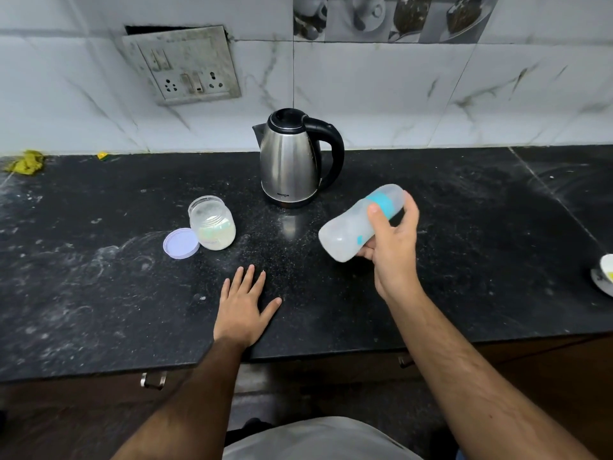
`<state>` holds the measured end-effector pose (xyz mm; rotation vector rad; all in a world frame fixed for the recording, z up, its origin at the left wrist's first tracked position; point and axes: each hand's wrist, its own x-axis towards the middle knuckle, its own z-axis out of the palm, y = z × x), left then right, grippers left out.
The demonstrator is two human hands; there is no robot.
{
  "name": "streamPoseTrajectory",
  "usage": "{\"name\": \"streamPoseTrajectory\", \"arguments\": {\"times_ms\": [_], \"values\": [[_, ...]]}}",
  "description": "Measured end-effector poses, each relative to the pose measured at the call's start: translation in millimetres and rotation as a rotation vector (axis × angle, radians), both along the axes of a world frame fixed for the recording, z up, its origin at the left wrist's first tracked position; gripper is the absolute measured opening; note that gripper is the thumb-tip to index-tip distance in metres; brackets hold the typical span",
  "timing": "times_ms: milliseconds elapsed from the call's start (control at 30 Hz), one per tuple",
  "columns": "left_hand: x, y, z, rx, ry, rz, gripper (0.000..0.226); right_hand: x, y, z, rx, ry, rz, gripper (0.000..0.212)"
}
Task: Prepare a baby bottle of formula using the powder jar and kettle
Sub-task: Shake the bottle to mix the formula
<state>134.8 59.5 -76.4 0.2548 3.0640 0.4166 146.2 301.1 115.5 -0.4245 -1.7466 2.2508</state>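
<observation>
My right hand [393, 242] grips a translucent baby bottle [348, 232] with a teal collar, tilted almost on its side above the black counter [99, 293], base toward the left. My left hand [245, 308] lies flat on the counter with fingers spread, holding nothing. A steel kettle [288, 161] with a black handle and closed lid stands at the back, beyond the bottle. To its front left stands the uncapped powder jar [212, 227] with white powder inside. Its lilac lid [180, 243] lies flat beside it on the left.
A white bowl [603, 277] sits at the right edge of the counter. A yellow cloth [26, 162] lies at the back left corner. A wall socket panel [184, 64] hangs above the counter. Drawer handles [152, 380] show below the front edge.
</observation>
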Motion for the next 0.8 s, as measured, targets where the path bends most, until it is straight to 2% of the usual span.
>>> {"name": "streamPoseTrajectory", "arguments": {"times_ms": [100,133,267,300,400,433,567,700,800], "values": [[-0.2,0.7,0.3,0.006,0.002,0.001,0.085,7.3,-4.2,1.0,0.142,-0.01,0.241,0.063],[-0.3,0.4,0.4,0.004,0.003,0.002,0.085,7.1,-4.3,0.2,0.144,0.002,0.251,0.064],[-0.4,0.9,0.4,-0.005,0.001,0.002,0.085,-0.7,-2.9,-1.2,-0.004,0.012,0.012,0.062],[0.0,1.0,0.8,-0.003,0.0,0.0,0.085,-0.5,-4.3,-1.3,-0.003,0.003,0.03,0.062],[0.3,1.1,0.3,0.012,0.004,0.005,0.085,6.3,-9.5,0.1,0.119,0.0,0.27,0.066],[0.4,0.6,0.5,0.015,0.004,0.005,0.085,5.9,-9.1,0.2,0.119,0.013,0.275,0.066],[0.2,0.9,0.8,0.006,-0.001,0.003,0.085,-3.2,-1.5,1.0,-0.018,0.012,0.033,0.062],[0.3,0.1,0.9,-0.006,-0.008,0.004,0.082,5.5,-5.3,-0.3,0.133,-0.009,0.29,0.069],[0.1,0.7,0.6,-0.013,-0.008,0.004,0.084,0.9,-4.8,-4.0,0.004,-0.013,0.129,0.065]]}}
